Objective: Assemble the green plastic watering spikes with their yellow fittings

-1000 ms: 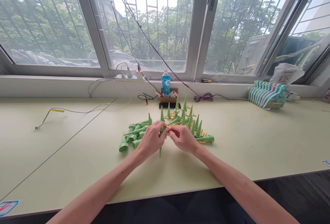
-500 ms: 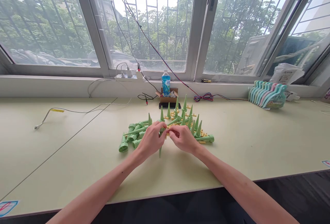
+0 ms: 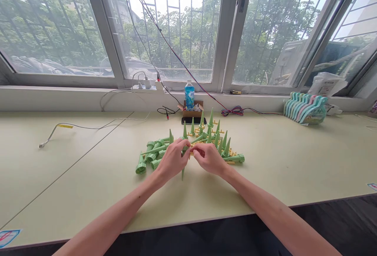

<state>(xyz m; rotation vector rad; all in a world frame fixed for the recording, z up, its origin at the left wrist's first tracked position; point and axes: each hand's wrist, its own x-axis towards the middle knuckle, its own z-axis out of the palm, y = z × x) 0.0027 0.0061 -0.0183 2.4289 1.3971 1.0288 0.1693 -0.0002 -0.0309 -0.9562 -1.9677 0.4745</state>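
Note:
My left hand (image 3: 176, 156) is closed around a green plastic watering spike (image 3: 183, 174), its pointed tip turned down below the fingers. Close beside it, my right hand (image 3: 209, 158) pinches a small yellow valve piece (image 3: 191, 153) against the spike's side; the fingers hide most of it. Several green spikes (image 3: 141, 165) with ribbed caps lie to the left of my hands. More green spikes (image 3: 226, 148) stand point up behind and to the right, among loose yellow valves (image 3: 234, 154).
Behind the pile are a black phone (image 3: 186, 121), a small cardboard box (image 3: 193, 113) and a blue bottle (image 3: 189, 96). Pastel hangers (image 3: 306, 108) stand at the right. A white cable (image 3: 88, 128) crosses the table (image 3: 97, 185) on the left; coiled wire (image 3: 232, 111) lies near the wall.

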